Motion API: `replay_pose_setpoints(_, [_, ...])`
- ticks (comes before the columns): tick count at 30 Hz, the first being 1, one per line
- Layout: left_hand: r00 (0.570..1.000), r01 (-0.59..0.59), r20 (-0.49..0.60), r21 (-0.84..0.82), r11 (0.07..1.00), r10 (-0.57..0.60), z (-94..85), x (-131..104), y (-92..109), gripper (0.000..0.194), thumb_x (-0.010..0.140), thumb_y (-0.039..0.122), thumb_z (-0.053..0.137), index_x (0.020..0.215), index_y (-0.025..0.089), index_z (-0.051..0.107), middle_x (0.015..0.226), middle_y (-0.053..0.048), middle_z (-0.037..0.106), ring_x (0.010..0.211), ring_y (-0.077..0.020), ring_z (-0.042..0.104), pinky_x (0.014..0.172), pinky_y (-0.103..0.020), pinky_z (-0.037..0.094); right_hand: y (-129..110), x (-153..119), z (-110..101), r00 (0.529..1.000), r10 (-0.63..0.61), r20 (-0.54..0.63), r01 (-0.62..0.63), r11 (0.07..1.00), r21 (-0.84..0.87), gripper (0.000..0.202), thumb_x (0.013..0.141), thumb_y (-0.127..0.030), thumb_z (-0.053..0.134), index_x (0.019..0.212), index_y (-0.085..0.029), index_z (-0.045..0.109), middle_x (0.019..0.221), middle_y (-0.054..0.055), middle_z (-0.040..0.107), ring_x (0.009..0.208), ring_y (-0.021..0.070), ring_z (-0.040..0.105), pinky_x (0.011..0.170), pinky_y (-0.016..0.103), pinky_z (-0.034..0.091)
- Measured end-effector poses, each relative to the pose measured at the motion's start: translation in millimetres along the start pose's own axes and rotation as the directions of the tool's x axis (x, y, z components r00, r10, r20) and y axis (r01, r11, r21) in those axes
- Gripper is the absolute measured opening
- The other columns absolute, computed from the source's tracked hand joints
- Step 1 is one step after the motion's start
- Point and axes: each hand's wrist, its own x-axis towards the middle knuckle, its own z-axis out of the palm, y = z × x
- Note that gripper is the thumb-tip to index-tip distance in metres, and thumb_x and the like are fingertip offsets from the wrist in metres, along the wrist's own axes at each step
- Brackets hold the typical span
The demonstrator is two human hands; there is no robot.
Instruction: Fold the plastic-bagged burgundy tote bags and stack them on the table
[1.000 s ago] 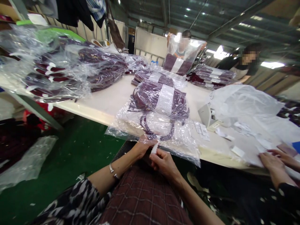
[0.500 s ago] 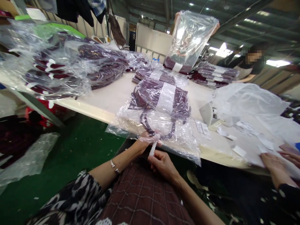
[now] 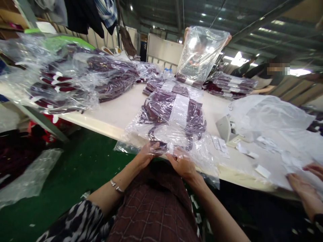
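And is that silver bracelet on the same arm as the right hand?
No, the silver bracelet is on the arm of the left hand, which touches the clear bag.

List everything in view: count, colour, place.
Table: one, off-white, in front
Wrapped bundle: one, dark purple, table's near edge
Paper band: one, white, across that bundle
Other wrapped bundles: many, dark purple, table's left and far side
Raised plastic bag: one, clear, far side
Paper slips: several, white, table's right
Sheeting: count unclear, translucent white, table's right
Hanging clothes: several, dark and checked, upper left
Floor: one, green, lower left
Co-workers: at least three, partly dark clothing, far side and right
Bracelet: one, silver, left wrist
Left hand: one, bare, bundle's near end
Right hand: one, bare, beside the left
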Motion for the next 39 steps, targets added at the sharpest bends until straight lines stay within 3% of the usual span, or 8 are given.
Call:
replay_pose_setpoints(6, [1.0,0.005,0.01,-0.135,0.991,-0.004,0.6,2,0,0.044,0.067,0.037,0.094,0.1,0.014,0.075,0.108,-0.01,0.075,0.09,-0.0191,0.07,0.073,-0.028,0.06,0,22,-21,0.97,0.216,0.115,-0.241,0.929,0.282,0.032,0.086,-0.046,0.06,0.067,-0.022,0.067,0.076,0.006,0.071,0.077,0.022,0.065,0.076,0.033,0.052])
replay_pose_setpoints(12, [0.996,0.043,0.081,-0.18,0.983,-0.029,11.8,7,-12,0.046,0.064,0.044,0.096,0.09,0.012,0.076,0.092,-0.007,0.073,0.079,-0.0139,0.066,0.07,-0.023,0.055,-4,53,-17,0.842,0.381,0.382,-0.525,0.42,0.74,0.027,0.072,-0.045,0.074,0.075,-0.02,0.063,0.064,0.0,0.064,0.054,0.0149,0.06,0.046,0.025,0.044])
replay_pose_setpoints(18, [0.999,-0.044,0.009,-0.066,0.997,0.045,5.6,10,-22,0.044,0.07,0.05,0.09,0.081,0.011,0.074,0.085,-0.005,0.07,0.074,-0.013,0.063,0.074,-0.026,0.054,3,70,25,0.796,0.514,0.318,-0.421,0.094,0.902,0.029,0.067,-0.025,0.082,0.07,-0.022,0.054,0.067,0.001,0.064,0.082,0.0224,0.074,0.077,0.035,0.064])
replay_pose_setpoints(23, [0.997,-0.043,0.077,0.244,0.969,0.025,-9.9,12,-10,0.045,0.076,0.054,0.083,0.092,0.012,0.076,0.088,-0.008,0.074,0.08,-0.0188,0.068,0.081,-0.033,0.055,9,79,34,0.797,0.557,0.232,-0.52,0.438,0.733,0.029,0.079,-0.045,0.073,0.072,-0.02,0.059,0.066,0.003,0.066,0.072,0.0218,0.07,0.069,0.034,0.062])
replay_pose_setpoints(28, [0.956,-0.253,0.075,0.704,0.663,0.285,-52.0,0,26,0.042,0.079,0.042,0.078,0.113,0.018,0.075,0.114,-0.012,0.075,0.113,-0.0314,0.067,0.106,-0.046,0.05,40,58,0,0.965,0.259,-0.032,-0.249,0.95,0.187,0.038,0.089,-0.051,0.059,0.095,-0.017,0.074,0.115,0.016,0.074,0.123,0.034,0.061,0.113,0.054,0.041])
replay_pose_setpoints(33, [0.706,-0.213,-0.317,0.758,0.616,0.634,-98.3,-23,24,0.074,0.086,0.042,0.069,0.152,0.017,0.045,0.154,-0.019,0.048,0.142,-0.0356,0.048,0.117,-0.052,0.042,80,-7,-22,0.935,0.068,-0.349,-0.209,0.899,-0.385,0.058,0.1,-0.053,0.046,0.14,-0.015,0.06,0.156,0.022,0.047,0.154,0.0432,0.024,0.12,0.069,0.02])
replay_pose_setpoints(37, [0.734,-0.216,-0.47,0.522,0.825,0.49,-108.0,-56,-4,0.088,0.089,0.048,0.067,0.163,0.029,0.022,0.168,-0.016,0.029,0.147,-0.0358,0.043,0.116,-0.052,0.045,90,-54,-23,0.813,-0.006,-0.582,-0.296,0.857,-0.422,0.082,0.101,-0.059,0.043,0.16,-0.002,0.031,0.162,0.033,0.032,0.153,0.0466,0.026,0.117,0.071,0.028])
replay_pose_setpoints(39, [0.717,-0.192,-0.569,0.394,0.899,0.402,-114.1,-75,-11,0.083,0.091,0.05,0.065,0.161,0.03,0.025,0.167,-0.015,0.032,0.145,-0.035,0.047,0.113,-0.052,0.049,93,-76,-16,0.832,-0.048,-0.552,-0.254,0.852,-0.457,0.078,0.102,-0.056,0.045,0.16,-0.005,0.034,0.16,0.031,0.037,0.152,0.0467,0.029,0.117,0.072,0.03])
